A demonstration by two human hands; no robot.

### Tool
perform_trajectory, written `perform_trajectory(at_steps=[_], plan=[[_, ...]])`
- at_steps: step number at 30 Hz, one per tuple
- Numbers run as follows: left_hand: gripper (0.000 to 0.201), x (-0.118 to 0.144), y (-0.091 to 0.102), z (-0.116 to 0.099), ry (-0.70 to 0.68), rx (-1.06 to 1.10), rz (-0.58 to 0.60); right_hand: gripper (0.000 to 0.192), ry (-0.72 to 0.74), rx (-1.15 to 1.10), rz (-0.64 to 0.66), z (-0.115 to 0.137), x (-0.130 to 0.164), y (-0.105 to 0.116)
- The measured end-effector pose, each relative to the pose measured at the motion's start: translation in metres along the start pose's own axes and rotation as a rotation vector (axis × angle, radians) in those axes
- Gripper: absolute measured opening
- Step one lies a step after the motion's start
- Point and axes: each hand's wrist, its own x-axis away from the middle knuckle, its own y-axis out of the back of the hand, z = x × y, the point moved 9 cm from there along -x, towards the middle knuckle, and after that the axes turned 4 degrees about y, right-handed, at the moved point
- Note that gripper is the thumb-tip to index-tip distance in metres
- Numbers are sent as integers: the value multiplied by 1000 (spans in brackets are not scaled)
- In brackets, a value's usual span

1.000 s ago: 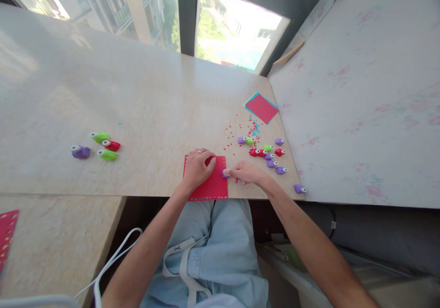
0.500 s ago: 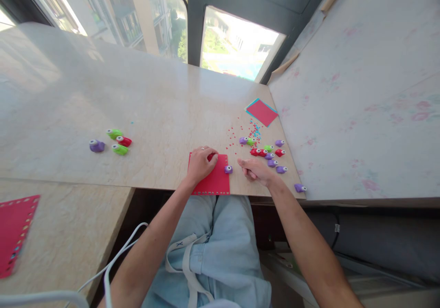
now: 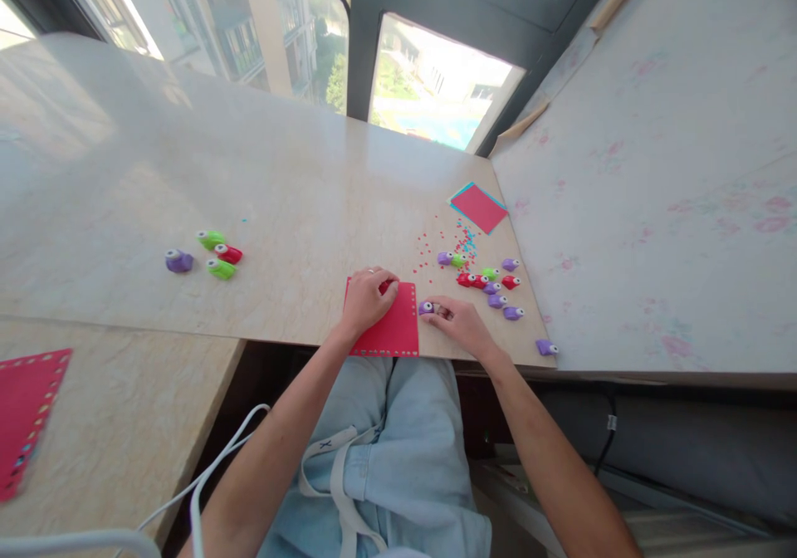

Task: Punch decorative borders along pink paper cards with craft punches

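A sheet of red paper [image 3: 398, 325] with small punched holes along its edges lies at the table's front edge. My left hand [image 3: 369, 299] rests on its upper left part with curled fingers, holding it against the table. Just off the sheet's right edge is a small purple craft punch [image 3: 426, 308], gripped between the thumb and fingers of my right hand [image 3: 457, 323]. Holes along the right edge of the sheet are in view beside the punch.
Several purple, red and green punches [image 3: 491, 287] stand on the right, near red and blue paper bits [image 3: 464, 242] and stacked paper squares [image 3: 478, 208]. More punches [image 3: 221, 268] sit at the left. Another punched red sheet [image 3: 31, 417] lies lower left, near a white cable [image 3: 205, 475].
My right hand has moved left and closed on the purple punch. The punch has come off the sheet's right edge, uncovering holes there. My left hand stays on the paper.
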Motion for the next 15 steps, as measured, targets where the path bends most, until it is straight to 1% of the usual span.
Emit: perform_trajectory(at_steps=[4, 6, 8, 11, 15], plan=[[13, 0, 0, 0, 7, 7, 7, 42, -46, 10, -63, -13, 6, 15], [13, 0, 0, 0, 14, 9, 9, 43, -58, -23, -99, -13, 8, 20], [14, 0, 0, -1, 16, 9, 10, 42, -65, -85, -143, -7, 8, 23], [14, 0, 0, -1, 9, 8, 7, 39, -17, -191, -203, 16, 1, 25], [13, 0, -1, 1, 7, -14, 0, 33, 126, -306, -239, 68, -21, 24]])
